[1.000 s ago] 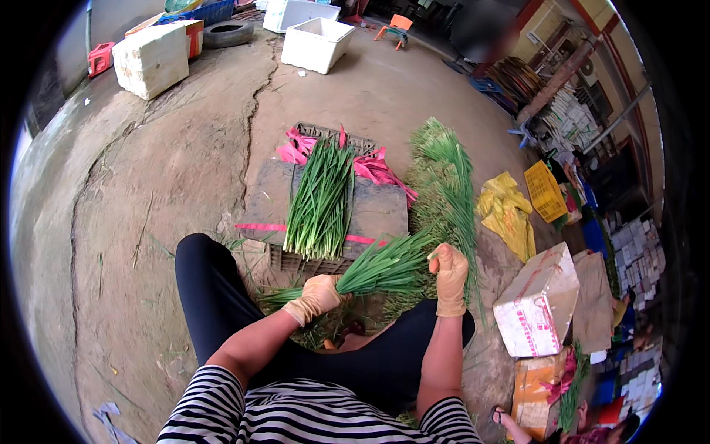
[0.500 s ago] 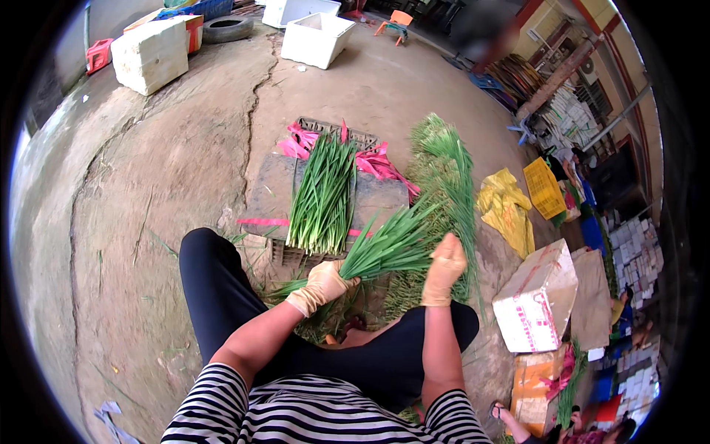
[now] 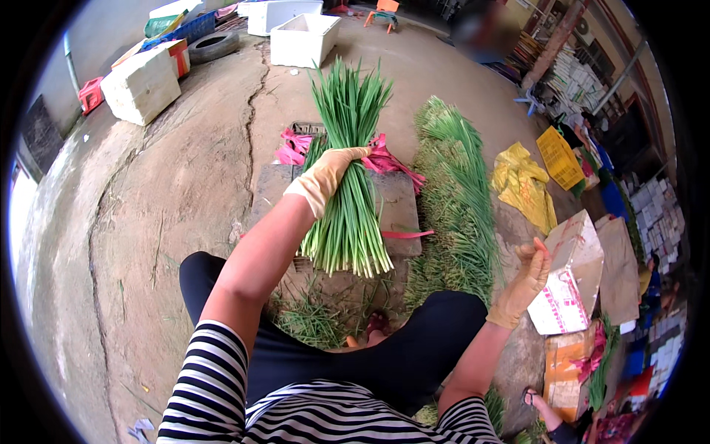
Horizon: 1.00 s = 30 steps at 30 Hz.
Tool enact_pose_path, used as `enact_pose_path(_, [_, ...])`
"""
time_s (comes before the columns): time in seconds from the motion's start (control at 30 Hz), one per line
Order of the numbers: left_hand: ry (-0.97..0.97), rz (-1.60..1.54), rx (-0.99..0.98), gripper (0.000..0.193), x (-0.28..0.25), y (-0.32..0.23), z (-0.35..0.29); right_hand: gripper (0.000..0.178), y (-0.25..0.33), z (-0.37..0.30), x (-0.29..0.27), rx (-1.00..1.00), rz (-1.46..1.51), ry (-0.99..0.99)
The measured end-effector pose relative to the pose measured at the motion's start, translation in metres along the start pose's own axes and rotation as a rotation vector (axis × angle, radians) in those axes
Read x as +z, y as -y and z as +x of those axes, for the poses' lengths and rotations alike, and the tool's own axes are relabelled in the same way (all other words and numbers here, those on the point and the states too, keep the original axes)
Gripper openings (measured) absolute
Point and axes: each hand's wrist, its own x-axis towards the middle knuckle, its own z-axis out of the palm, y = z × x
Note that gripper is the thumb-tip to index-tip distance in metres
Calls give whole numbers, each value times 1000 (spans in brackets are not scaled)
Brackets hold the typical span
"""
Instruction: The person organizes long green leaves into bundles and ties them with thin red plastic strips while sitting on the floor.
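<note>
My left hand (image 3: 328, 177), in a pale glove, is closed round the middle of a bunch of long green garlic chives (image 3: 347, 229). The leaf ends point away from me and the pale cut ends toward me. The bunch is over a dark flat board (image 3: 403, 203), where other chives lie, mostly hidden under it. Pink plastic strips (image 3: 293, 146) lie at the board's far side, and a thin pink band (image 3: 407, 234) crosses its near part. Off to the right, my gloved right hand (image 3: 522, 290) is raised over my right knee, fingers apart, holding nothing.
A long heap of chives (image 3: 452, 200) lies right of the board; loose trimmings (image 3: 310, 318) are by my feet. Farther right are a yellow sack (image 3: 523, 185), a yellow crate (image 3: 560, 157) and a white carton (image 3: 566, 292). Foam boxes (image 3: 303, 41) and a tyre (image 3: 214, 47) stand far off.
My left hand has carried its chives forward, up and over the board, turning them lengthwise above the chives there. My right hand has left the leaf tips, moved right and opened.
</note>
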Motion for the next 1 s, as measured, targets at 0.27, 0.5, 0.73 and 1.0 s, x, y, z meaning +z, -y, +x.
enact_pose_path(0.27, [-552,882,-10,69,-29,94,124,18,-41,-13,-11,225,-250,247])
enact_pose_path(0.5, [-550,1101,-6,94,-20,94,110,57,-158,-64,70,554,-556,1081])
enact_pose_path(0.73, [-471,1392,428,29,-108,39,22,39,-172,-110,109,102,-857,1221])
enact_pose_path(1.0, [-270,1652,436,8,-141,91,-21,13,-126,-122,182,-345,-398,1358])
